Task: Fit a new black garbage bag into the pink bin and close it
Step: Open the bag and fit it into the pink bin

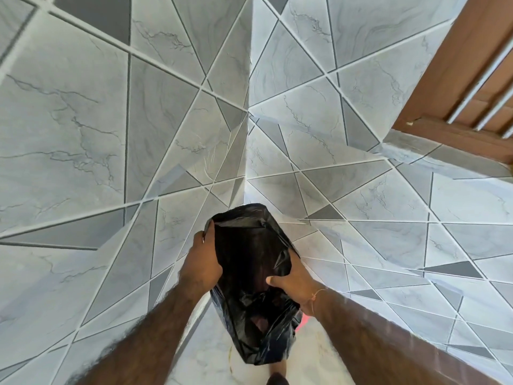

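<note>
Low in the frame's centre, the left hand and right hand grip a crinkled black plastic garbage bag (mouth spread open) over the pink bin.

A corner is formed by two grey marble-patterned tiled walls, a brown wooden window frame being set at upper right above a pale marbled floor.

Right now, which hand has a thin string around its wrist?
The right hand, gripping the near right edge of the crinkled black plastic garbage bag, has a thin string bracelet at its wrist. The left hand has a bare wrist.
</note>
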A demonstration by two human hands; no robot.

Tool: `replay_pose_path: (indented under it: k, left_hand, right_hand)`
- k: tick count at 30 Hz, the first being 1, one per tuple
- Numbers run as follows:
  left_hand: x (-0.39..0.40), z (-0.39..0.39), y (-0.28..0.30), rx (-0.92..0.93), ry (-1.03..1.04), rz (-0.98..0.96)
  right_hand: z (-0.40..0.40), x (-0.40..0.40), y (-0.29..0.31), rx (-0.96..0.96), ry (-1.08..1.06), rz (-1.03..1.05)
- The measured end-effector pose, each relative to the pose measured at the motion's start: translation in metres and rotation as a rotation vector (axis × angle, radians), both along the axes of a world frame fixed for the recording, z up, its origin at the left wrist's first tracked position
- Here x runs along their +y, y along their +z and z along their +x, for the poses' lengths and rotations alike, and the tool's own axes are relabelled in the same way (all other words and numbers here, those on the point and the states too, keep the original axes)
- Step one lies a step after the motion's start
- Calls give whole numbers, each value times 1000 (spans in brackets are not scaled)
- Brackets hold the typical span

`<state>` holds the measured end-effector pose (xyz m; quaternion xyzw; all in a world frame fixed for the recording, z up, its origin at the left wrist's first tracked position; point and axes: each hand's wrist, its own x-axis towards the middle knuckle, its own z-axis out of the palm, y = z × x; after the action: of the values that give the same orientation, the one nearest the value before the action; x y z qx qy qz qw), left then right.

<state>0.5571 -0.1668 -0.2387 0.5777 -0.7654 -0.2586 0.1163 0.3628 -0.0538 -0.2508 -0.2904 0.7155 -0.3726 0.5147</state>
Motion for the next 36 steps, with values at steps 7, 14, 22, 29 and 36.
replay_pose_path:
  k: [7, 14, 22, 29, 36]
  left_hand:
    - [-3, -11, -11, -56, -30, 46]
    - [-9, -26, -19, 47, -12, 158]
    - [-8, -64, -54, -88, -12, 194]
    - [-2, -103, -113, -144, -73, 266]
    - [-22, -157, -169, -113, -47, 305]
  right_hand:
    - [-28, -8, -13, -75, -82, -24]
    - [-31, -10, -31, -47, -43, 19]
    - [-74, -16, -54, 48, -107, -1]
    - [-97, -32, -119, 111, -108, 130]
    - [-123, -58, -191, 201, -16, 340]
